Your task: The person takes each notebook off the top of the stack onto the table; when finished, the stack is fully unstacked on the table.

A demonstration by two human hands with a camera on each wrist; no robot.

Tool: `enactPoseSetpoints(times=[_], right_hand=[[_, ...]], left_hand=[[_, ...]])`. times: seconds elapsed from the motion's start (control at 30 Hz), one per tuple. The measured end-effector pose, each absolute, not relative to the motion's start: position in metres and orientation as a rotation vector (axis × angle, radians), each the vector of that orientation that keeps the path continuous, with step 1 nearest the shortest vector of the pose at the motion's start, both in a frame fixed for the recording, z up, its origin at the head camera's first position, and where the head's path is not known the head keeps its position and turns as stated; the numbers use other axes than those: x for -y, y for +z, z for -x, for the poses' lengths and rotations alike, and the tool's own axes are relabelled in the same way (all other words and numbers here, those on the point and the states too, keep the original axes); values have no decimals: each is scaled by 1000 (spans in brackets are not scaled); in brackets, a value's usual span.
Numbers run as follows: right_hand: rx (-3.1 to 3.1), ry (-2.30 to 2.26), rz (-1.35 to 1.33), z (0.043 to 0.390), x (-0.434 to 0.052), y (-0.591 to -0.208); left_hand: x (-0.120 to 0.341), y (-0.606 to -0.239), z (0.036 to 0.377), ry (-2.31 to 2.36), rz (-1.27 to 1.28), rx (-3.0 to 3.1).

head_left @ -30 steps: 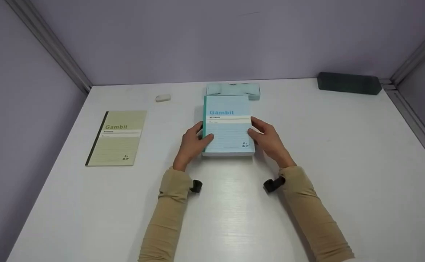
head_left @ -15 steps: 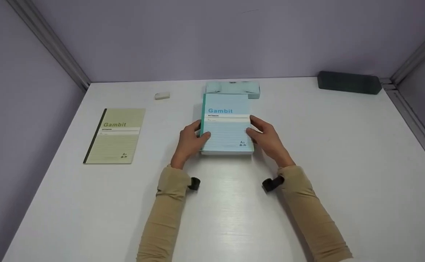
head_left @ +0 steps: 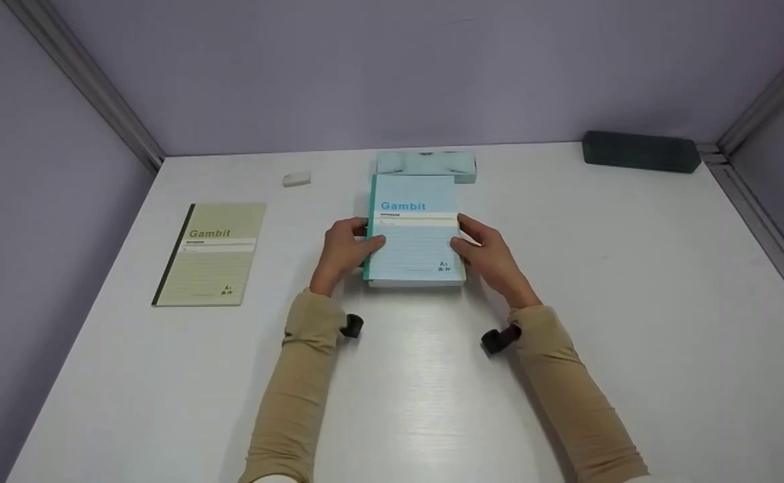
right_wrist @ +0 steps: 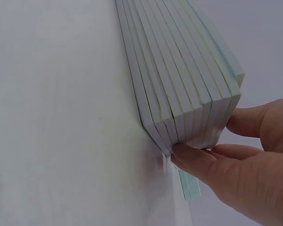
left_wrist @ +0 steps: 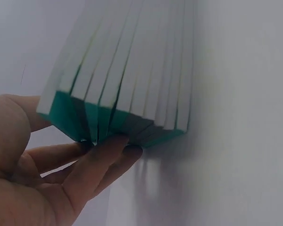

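Note:
A thick stack of notebooks (right_wrist: pixel 179 70) lies on the table, topped by a light blue "Gambit" notebook (head_left: pixel 415 251) with a green spine. That top notebook sits slightly left of those below, and a thin yellowish strip shows at its right edge. My left hand (head_left: pixel 345 248) holds the stack's left side, thumb on the top cover, fingers (left_wrist: pixel 96 162) along the green spines. On the opposite side my right hand (head_left: pixel 492 258) grips the page edges, its thumb at the cover's right edge and its fingers (right_wrist: pixel 198 162) against the lower notebooks.
Left of the stack lies a khaki notebook (head_left: pixel 210 258) with a dark spine. A small white eraser-like block (head_left: pixel 296 179) is near the back. Directly behind the stack stands a pale teal box (head_left: pixel 428 163). A dark oblong case (head_left: pixel 640 152) sits at the back right by the wall.
My left hand has shifted a little left and away from me. The top notebook has slid slightly left over the stack, uncovering a yellowish strip. My right hand stays at the right side.

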State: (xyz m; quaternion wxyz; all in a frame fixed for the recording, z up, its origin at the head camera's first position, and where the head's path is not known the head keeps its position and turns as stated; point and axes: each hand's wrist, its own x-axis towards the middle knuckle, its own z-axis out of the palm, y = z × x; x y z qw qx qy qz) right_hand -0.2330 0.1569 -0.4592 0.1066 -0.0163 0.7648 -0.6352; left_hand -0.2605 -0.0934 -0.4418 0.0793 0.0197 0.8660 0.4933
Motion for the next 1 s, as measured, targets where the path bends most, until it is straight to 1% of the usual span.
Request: enactPoseSetpoints(times=[0.5,0.8,1.0], right_hand=[[-2224,-1886,80,232,-159,-460],[-2132,-1948,56,233,-159,-458],[-2172,-1904,26,234,-159,-458]], left_hand=[[93,-429,258,1389,53,-2591],[109,-418,253,1430,110,-2483],[122,-415,250,1489,45,-2381]])
